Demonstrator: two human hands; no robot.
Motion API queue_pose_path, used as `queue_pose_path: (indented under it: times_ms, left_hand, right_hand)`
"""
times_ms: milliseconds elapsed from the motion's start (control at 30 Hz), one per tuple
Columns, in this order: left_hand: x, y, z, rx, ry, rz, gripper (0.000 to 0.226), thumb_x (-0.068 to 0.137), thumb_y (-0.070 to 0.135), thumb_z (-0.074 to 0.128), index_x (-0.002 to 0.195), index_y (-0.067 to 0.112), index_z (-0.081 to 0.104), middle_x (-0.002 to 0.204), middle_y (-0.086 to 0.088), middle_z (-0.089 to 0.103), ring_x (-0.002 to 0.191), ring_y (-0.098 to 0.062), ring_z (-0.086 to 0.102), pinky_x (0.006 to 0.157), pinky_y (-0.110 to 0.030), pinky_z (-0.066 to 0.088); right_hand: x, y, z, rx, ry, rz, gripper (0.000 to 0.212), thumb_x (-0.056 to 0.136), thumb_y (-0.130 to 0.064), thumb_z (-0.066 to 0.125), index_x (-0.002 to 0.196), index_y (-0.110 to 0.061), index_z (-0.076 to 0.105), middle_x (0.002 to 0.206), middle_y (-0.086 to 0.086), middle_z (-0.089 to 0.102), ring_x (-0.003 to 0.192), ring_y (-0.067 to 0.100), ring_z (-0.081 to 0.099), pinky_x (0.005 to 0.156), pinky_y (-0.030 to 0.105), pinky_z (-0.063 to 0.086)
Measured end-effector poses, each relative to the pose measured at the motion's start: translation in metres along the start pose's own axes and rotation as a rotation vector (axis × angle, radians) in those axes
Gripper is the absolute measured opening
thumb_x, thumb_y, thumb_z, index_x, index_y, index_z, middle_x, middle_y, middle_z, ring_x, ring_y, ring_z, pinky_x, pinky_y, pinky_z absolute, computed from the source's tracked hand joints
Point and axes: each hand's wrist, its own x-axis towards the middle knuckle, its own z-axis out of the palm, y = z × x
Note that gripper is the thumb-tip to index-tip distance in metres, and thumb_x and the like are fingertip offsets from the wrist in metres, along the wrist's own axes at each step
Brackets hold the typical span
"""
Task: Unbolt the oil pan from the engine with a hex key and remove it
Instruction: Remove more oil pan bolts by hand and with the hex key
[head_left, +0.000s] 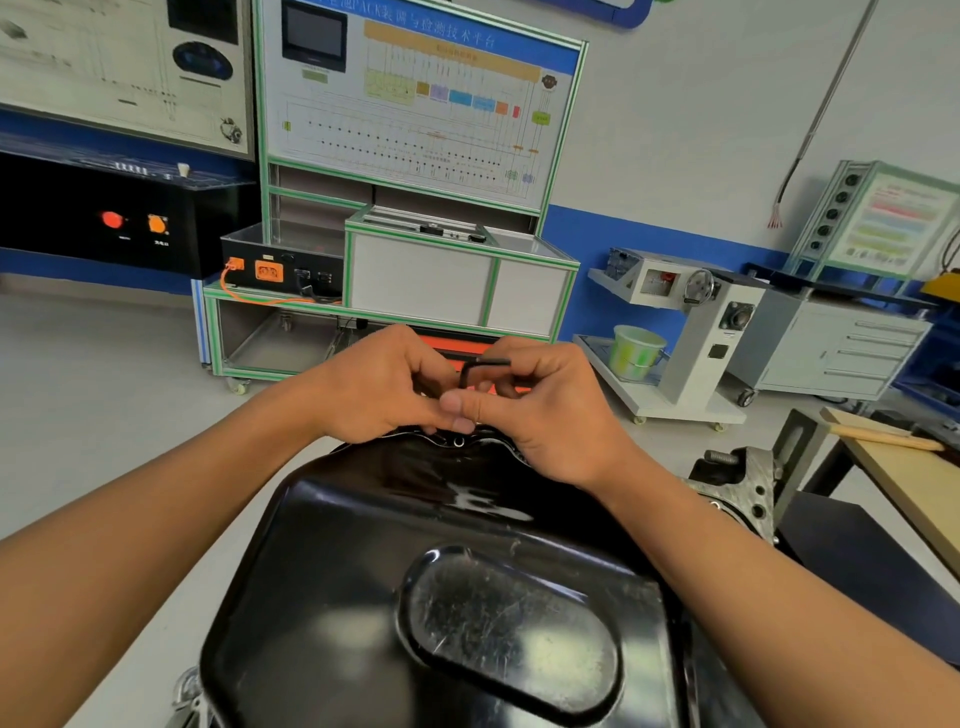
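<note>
Our left hand (382, 387) and right hand (548, 415): fingers curled, both pinching hex key (469, 370); oil pan (395, 525): glossy black, scuffed.

Noted black on oil pan (467, 571) and hex key (470, 370), pale green on bucket (636, 351), orange on cable (270, 301), green edging on white cabinet (421, 283), blue band on wall (623, 234).

A green-framed training board (415, 93) stands at twelve o'clock; a pale green bucket (636, 351) and a grey drawer cabinet (841, 348) at two.
</note>
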Motion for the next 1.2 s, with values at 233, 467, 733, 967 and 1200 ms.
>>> queue_pose_path:
  times_ms: [233,467,733,967,1200]
  left_hand:
    - [0.003,-0.001,0.001,0.072,0.092,0.054,0.032,0.067,0.032,0.089,0.079,0.005,0.075,0.075,-0.013,0.071,0.069,-0.009,0.062,0.071,-0.03,0.051]
    - [-0.003,0.008,0.001,-0.02,-0.02,0.084,0.021,0.079,0.023,0.073,0.074,0.044,0.077,0.071,0.012,0.073,0.067,-0.002,0.067,0.067,-0.014,0.052]
    - [0.003,0.004,0.005,0.002,0.13,0.1,0.035,0.061,0.038,0.089,0.077,0.009,0.077,0.071,-0.017,0.07,0.064,-0.033,0.061,0.066,-0.046,0.055]
    - [-0.001,0.007,0.002,0.0,0.007,0.059,0.014,0.075,0.021,0.078,0.086,0.029,0.081,0.085,0.001,0.077,0.084,-0.016,0.073,0.082,-0.031,0.058]
    - [0.0,0.011,0.006,-0.044,0.09,0.048,0.003,0.066,0.026,0.078,0.067,0.029,0.077,0.062,0.0,0.068,0.06,-0.007,0.059,0.061,-0.02,0.05]
  right_hand:
    - [0.001,0.001,-0.001,0.002,0.022,-0.04,0.031,0.073,-0.007,0.086,0.075,-0.035,0.073,0.067,-0.012,0.063,0.061,0.007,0.042,0.06,0.022,0.037]
    - [0.0,0.002,-0.001,0.004,0.012,-0.02,0.021,0.075,-0.005,0.085,0.076,-0.023,0.075,0.07,-0.005,0.064,0.061,0.01,0.046,0.061,0.028,0.039]
    - [-0.001,-0.001,0.0,0.006,-0.007,-0.033,0.023,0.073,-0.001,0.085,0.081,-0.021,0.076,0.067,0.001,0.059,0.06,0.006,0.041,0.06,0.022,0.036]
    - [-0.001,0.0,0.0,0.022,0.034,-0.03,0.036,0.074,0.002,0.084,0.07,-0.032,0.069,0.064,-0.005,0.053,0.057,0.004,0.04,0.057,0.02,0.036]
    - [-0.001,-0.002,-0.001,-0.02,-0.006,-0.039,0.027,0.074,-0.001,0.085,0.075,-0.025,0.071,0.067,0.003,0.057,0.06,0.014,0.041,0.059,0.031,0.038]
